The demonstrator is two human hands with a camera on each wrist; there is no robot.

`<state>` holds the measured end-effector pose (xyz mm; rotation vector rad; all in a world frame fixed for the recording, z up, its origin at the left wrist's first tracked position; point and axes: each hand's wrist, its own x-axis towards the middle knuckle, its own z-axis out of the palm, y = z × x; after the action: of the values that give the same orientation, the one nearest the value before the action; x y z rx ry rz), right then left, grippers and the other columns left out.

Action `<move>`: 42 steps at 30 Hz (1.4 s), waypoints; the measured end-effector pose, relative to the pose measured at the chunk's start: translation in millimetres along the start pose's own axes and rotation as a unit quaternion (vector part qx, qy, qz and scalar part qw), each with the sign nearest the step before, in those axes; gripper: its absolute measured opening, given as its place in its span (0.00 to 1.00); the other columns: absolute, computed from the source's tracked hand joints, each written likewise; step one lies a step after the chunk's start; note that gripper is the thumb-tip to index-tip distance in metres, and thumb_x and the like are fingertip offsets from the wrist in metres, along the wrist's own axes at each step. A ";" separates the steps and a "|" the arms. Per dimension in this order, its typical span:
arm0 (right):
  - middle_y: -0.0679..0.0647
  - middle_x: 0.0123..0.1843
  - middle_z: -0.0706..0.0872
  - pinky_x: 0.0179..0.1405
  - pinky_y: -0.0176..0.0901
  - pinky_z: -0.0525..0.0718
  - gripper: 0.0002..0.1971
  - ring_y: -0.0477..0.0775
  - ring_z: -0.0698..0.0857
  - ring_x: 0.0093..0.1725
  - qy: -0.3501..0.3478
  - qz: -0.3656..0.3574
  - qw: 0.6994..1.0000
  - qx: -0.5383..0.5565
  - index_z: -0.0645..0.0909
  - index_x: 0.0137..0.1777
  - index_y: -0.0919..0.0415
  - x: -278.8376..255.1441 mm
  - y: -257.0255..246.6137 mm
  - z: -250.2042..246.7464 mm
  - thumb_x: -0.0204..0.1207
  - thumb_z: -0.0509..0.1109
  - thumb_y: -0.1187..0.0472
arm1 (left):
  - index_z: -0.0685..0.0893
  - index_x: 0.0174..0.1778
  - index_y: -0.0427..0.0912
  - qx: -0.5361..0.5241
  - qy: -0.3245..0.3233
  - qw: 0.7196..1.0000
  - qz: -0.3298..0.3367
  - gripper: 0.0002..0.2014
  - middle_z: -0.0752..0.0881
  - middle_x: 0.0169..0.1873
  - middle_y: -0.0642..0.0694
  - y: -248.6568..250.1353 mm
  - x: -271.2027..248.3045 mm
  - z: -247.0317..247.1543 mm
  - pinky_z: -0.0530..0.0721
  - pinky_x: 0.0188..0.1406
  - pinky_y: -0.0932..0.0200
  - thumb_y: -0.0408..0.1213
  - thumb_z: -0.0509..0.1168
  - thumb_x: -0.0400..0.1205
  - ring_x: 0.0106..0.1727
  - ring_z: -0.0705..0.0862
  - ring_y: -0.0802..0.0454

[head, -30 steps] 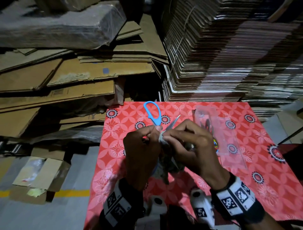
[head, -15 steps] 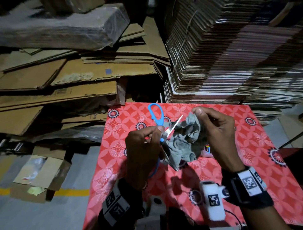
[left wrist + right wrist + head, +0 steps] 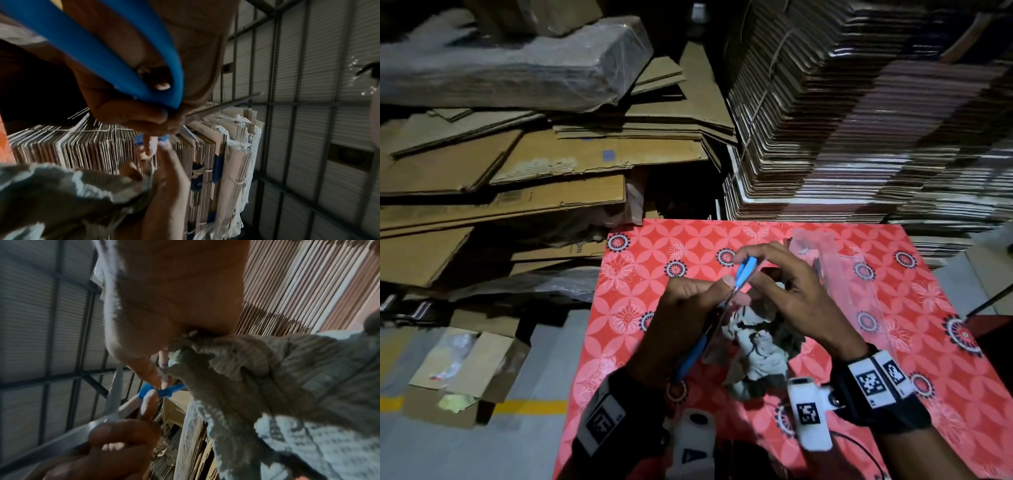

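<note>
In the head view, scissors with blue handles (image 3: pixel 744 270) are held over the red table, opened wide. My left hand (image 3: pixel 722 287) pinches them at the metal near the pivot (image 3: pixel 144 116); one handle loop (image 3: pixel 123 56) hangs back toward my wrist. One blade (image 3: pixel 222 105) points away. My right hand (image 3: pixel 751 270) touches the upper blue handle (image 3: pixel 164 391) with thumb and forefinger. Its other fingers are curled on a crumpled grey cloth (image 3: pixel 756 346), which hangs below the palm (image 3: pixel 267 386).
The table has a red flowered cover (image 3: pixel 654 342). A clear plastic bag (image 3: pixel 835 274) lies on it at the right. Bundled flat cardboard (image 3: pixel 859 120) rises behind, loose sheets (image 3: pixel 517 171) to the left. A small box (image 3: pixel 465 370) sits on the grey floor.
My right hand, which had lifted the cloth up and to the right, has come back down to the scissors' upper handle. The scissors have tipped so that handle now points up and right.
</note>
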<state>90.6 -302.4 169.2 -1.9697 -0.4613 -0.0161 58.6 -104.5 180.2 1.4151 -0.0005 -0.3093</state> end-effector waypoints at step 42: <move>0.48 0.42 0.87 0.39 0.32 0.82 0.13 0.46 0.84 0.38 0.132 0.036 0.980 0.147 0.85 0.58 0.57 -14.2 -18.7 -16.0 0.77 0.75 0.71 | 0.73 0.32 0.34 0.043 0.226 0.960 0.160 0.22 0.82 0.21 0.40 -4.8 23.1 -12.1 0.78 0.18 0.58 0.40 0.61 0.92 0.19 0.84 0.44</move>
<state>74.5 -314.0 189.5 -1.6624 -0.2046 -0.1551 81.9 -98.3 169.4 1.5187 0.1307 0.2885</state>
